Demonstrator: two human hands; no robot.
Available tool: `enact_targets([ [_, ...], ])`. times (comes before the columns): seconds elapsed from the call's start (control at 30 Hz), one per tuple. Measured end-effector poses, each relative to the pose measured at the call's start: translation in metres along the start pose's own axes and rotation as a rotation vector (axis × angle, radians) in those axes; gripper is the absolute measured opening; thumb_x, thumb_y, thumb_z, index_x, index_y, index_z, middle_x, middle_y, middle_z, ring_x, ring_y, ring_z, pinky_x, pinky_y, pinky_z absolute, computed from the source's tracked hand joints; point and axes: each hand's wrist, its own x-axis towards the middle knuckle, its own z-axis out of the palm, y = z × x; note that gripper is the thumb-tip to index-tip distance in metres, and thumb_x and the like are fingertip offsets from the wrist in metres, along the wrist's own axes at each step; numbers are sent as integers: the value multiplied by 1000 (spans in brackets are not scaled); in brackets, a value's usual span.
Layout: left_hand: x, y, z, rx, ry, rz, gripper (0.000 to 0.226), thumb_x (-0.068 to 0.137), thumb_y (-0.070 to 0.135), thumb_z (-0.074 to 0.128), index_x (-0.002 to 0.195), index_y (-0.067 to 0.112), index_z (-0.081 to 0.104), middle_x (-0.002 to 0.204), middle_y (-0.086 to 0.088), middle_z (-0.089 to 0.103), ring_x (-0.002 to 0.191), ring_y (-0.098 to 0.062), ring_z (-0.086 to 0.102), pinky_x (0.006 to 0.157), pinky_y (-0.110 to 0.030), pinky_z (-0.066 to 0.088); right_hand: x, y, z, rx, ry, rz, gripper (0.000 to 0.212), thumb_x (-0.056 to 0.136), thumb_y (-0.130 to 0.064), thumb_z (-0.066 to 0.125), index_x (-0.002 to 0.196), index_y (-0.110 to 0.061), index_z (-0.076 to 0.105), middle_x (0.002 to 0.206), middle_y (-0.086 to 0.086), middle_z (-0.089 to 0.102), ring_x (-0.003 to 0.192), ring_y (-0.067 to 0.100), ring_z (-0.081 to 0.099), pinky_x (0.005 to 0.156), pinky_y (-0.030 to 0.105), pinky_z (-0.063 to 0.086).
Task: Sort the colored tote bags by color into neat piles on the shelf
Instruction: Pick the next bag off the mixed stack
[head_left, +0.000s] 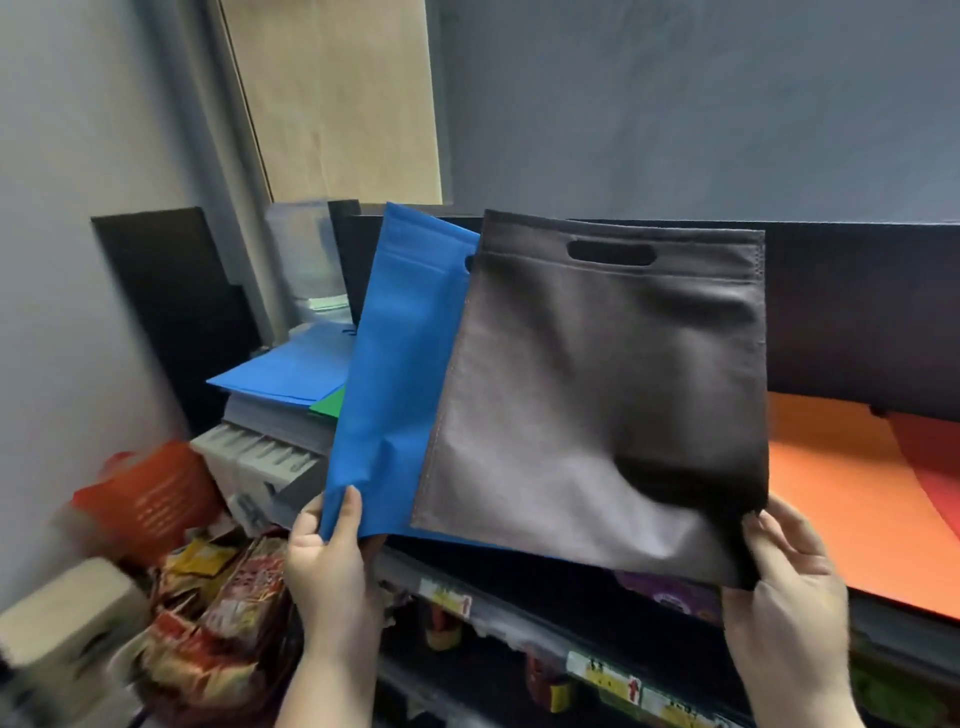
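Honestly a lot is tough to make out from here. The grey bag (597, 395) covers most of the blue bag (400, 364) behind it, so only the blue one's left strip shows. The red basket (150, 493) and snack packets (223, 613) down left are smeared with blur, print unreadable. The shelf price tags (613, 675) are too small to read. The orange bag (852, 509) runs off the right edge, and both forearms get cut at the bottom.
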Motion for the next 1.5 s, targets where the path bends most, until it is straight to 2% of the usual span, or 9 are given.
enact_targets([
  [0.13, 14, 7, -15, -56, 59, -12, 8, 91, 20, 62, 98, 17, 63, 98, -8, 68, 86, -23, 67, 67, -31, 55, -2, 19, 23, -24, -83, 50, 31, 86, -15, 52, 69, -29, 73, 71, -9, 72, 58, 3, 65, 47, 18, 53],
  [0.3, 41, 15, -30, -122, 76, 10, 8, 93, 17, 58, 100, 16, 61, 92, -4, 67, 78, -17, 65, 53, -22, 55, -1, 52, 53, -72, -141, 99, 45, 97, -4, 44, 76, -30, 74, 74, -9, 71, 56, 3, 62, 49, 16, 50],
  [0.53, 132, 13, -47, -158, 68, -6, 14, 91, 17, 61, 104, 13, 61, 102, -11, 66, 90, -26, 65, 69, -33, 56, 8, 95, 118, -34, -126, 41, 31, 97, 2, 40, 95, -17, 65, 77, -6, 73, 71, 3, 68, 67, 13, 54],
  [0.7, 222, 27, -55, -71, 37, 21, 5, 90, 20, 63, 95, 18, 61, 95, -5, 65, 86, -19, 64, 63, -27, 50, 12, 135, 180, 13, -78, -62, 32, 97, 5, 38, 92, -15, 62, 69, -9, 71, 68, 1, 66, 68, 10, 53],
  [0.83, 288, 43, -59, 45, 34, 110, 16, 92, 20, 61, 107, 13, 61, 90, -1, 64, 83, -17, 62, 58, -16, 49, 17, 165, 226, 9, -70, -108, 30, 98, 4, 38, 95, -15, 62, 73, -9, 72, 69, 2, 67, 67, 12, 53],
  [1.0, 374, 41, -66, 108, 6, 92, 5, 89, 22, 66, 93, 22, 63, 100, -5, 66, 97, -26, 64, 88, -43, 53, 22, 194, 268, 13, -44, -152, 31, 97, 5, 38, 93, -15, 62, 72, -9, 72, 69, 2, 66, 66, 12, 52],
  [1.3, 466, 43, -40, 376, -136, 178, 8, 90, 12, 62, 95, 5, 62, 94, -11, 64, 85, -26, 60, 69, -30, 45, 30, 231, 316, -82, -2, -169, 32, 96, 7, 38, 93, -14, 62, 69, -9, 71, 67, 2, 66, 64, 12, 52],
  [1.4, 488, 37, -33, 486, -190, 203, 2, 89, 10, 62, 88, 9, 61, 89, -9, 62, 91, -33, 62, 79, -40, 52, 33, 241, 322, -119, 19, -165, 34, 96, 9, 37, 91, -14, 62, 68, -10, 71, 66, 2, 66, 62, 13, 52],
  [1.5, 501, 31, -34, 604, -138, 223, 10, 90, 10, 60, 98, 3, 62, 98, -13, 64, 95, -32, 61, 81, -39, 51, 36, 248, 323, -120, 32, -154, 34, 96, 10, 36, 90, -13, 61, 67, -10, 71, 65, 2, 67, 61, 13, 53],
])
